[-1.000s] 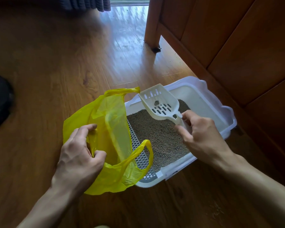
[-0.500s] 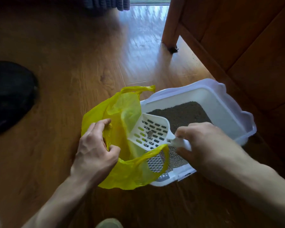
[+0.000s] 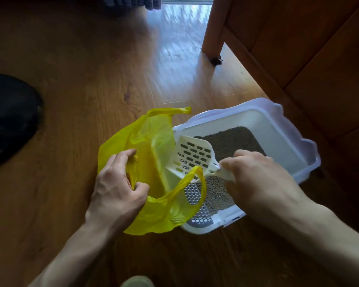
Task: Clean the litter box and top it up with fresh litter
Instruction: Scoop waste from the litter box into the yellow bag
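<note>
A white litter box (image 3: 282,129) sits on the wood floor, holding grey-brown litter (image 3: 232,141) and a grey grid step at its near end. A yellow plastic bag (image 3: 149,141) hangs open against the box's left side. My left hand (image 3: 116,189) grips the bag's left edge and holds its mouth open. My right hand (image 3: 259,179) grips the handle of a white slotted scoop (image 3: 193,156). The scoop is tipped on edge with its front end down inside the bag's mouth. No clump shows on the scoop.
Wooden furniture (image 3: 311,48) with a leg (image 3: 212,32) stands right behind the box on the right. A dark rounded object (image 3: 8,117) lies on the floor at far left. A pale object (image 3: 137,281) peeks in at the bottom edge.
The scoop, carrying a small clump over the litter a second ago, moved left and tipped into the bag; the clump is no longer visible. My left hand kept the bag open.
</note>
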Demonstrator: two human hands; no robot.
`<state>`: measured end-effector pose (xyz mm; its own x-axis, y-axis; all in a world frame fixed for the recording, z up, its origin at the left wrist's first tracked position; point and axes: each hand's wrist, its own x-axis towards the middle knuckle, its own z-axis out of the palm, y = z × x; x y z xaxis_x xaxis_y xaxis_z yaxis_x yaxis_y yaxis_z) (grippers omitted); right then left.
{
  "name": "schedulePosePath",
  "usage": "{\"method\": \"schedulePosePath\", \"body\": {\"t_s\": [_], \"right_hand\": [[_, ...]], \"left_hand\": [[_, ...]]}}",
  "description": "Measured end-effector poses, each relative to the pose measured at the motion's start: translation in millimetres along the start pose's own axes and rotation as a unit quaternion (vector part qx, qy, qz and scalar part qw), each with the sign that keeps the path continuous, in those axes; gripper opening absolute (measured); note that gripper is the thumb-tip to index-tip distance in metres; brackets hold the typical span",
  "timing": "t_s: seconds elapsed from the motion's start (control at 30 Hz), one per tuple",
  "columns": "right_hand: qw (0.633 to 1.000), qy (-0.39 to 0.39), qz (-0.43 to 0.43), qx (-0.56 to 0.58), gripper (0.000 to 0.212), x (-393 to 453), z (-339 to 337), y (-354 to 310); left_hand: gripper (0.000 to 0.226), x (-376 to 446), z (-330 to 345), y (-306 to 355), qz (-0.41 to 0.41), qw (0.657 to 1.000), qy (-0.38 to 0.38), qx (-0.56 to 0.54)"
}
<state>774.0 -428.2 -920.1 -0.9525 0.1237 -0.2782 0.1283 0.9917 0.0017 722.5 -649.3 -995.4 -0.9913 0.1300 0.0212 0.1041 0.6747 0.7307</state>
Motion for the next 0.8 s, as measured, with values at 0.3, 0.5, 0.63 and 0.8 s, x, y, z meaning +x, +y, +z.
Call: {"method": "schedulePosePath", "body": {"t_s": [0.3,0.5,0.63,0.8], "right_hand": [[0.992,-0.011,0.124,0.016,0.006,-14,16,68],[0.987,-0.002,0.154,0.036,0.012,-7,26,82],[0.986,-0.029,0.159,0.033,0.010,9,22,81],[0.989,-0.086,0.124,0.008,0.012,34,19,72]], "left_hand": [[0.058,5,8,6,-0.021,0.999,-0.030,0.021],[0.047,21,21,8,0.018,0.999,-0.046,0.015],[0.036,34,23,4,0.015,0.998,-0.054,0.019],[0.039,34,23,-3,-0.001,0.997,-0.068,0.021]]}}
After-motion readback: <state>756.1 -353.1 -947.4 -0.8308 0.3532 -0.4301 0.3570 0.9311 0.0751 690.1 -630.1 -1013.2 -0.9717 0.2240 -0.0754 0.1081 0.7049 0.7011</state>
